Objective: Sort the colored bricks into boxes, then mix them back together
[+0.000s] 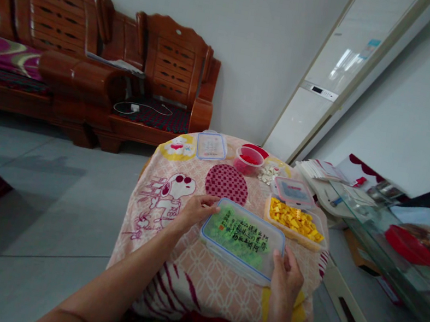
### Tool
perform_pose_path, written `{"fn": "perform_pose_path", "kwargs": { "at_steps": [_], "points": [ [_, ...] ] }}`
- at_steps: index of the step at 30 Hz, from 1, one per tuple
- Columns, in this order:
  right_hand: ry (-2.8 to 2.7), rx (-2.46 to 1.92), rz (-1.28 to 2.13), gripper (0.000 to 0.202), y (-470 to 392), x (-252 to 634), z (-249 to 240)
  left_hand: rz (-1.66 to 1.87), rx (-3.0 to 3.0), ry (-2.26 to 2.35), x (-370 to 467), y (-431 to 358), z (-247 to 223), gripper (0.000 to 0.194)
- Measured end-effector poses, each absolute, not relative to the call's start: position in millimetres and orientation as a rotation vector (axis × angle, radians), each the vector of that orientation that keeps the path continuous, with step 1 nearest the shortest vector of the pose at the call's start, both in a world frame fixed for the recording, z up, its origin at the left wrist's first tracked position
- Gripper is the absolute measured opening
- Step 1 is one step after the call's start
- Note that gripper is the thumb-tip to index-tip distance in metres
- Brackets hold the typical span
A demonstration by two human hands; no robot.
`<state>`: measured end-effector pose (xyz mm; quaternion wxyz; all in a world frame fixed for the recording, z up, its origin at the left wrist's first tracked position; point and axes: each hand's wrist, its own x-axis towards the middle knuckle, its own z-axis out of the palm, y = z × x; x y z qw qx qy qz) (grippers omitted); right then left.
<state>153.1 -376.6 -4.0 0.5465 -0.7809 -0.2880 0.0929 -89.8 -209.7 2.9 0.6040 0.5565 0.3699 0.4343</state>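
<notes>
A clear plastic food container (242, 241) with a blue-rimmed lid and dark writing sits on the cloth-covered table, green pieces showing through it. My left hand (198, 211) grips its left end, thumb on the lid's edge. At the right end, my right hand (287, 271) closes on the rim with its thumb on top. Just beyond lies an open container of yellow pieces (296, 220), a pink-rimmed lid (295, 192) resting against its far edge. Farther back stand a round tub of red pieces (249, 160) and a small heap of white pieces (268, 174).
A blue-rimmed lid (212, 146) lies at the table's far edge on the patterned cloth (190, 179). On the right is a glass-topped cabinet (383, 246) with papers and a red bowl (406, 244). A wooden chair (173, 65) and tall white appliance (312, 100) stand behind.
</notes>
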Motion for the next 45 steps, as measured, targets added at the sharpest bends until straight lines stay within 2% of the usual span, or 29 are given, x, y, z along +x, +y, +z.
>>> {"fn": "perform_pose_path", "kwargs": {
  "at_steps": [6,13,22,25,29,34,38,40,45],
  "points": [
    [-0.692,-1.849,0.196,0.070,-378,150,-1,0.952,1.163,0.868,-88,-210,4,0.058],
    [-0.649,-1.759,0.251,0.071,-377,159,-14,0.919,1.204,0.836,-89,-212,9,0.052],
    [-0.864,-1.779,0.259,0.067,-376,170,-13,0.942,2.019,0.803,-81,-194,9,0.055],
    [-0.962,-1.839,0.179,0.067,-376,168,-14,0.850,2.295,0.750,-72,-195,14,0.053],
    [-1.145,-1.853,-0.081,0.066,-372,167,-16,0.702,2.589,0.794,-55,-194,22,0.037],
    [-1.401,-1.780,-0.373,0.044,-370,160,-10,0.455,2.860,0.659,-24,-190,37,0.033],
    [-1.657,-1.678,-0.386,0.035,-375,144,0,0.348,2.915,0.628,-11,-191,42,0.033],
    [-1.840,-1.667,-0.367,0.039,-380,136,3,0.337,2.917,0.658,-9,-192,42,0.033],
    [-2.059,-1.724,-0.397,0.063,-389,126,5,0.311,2.939,0.577,-4,-190,40,0.029]
  ]
}}
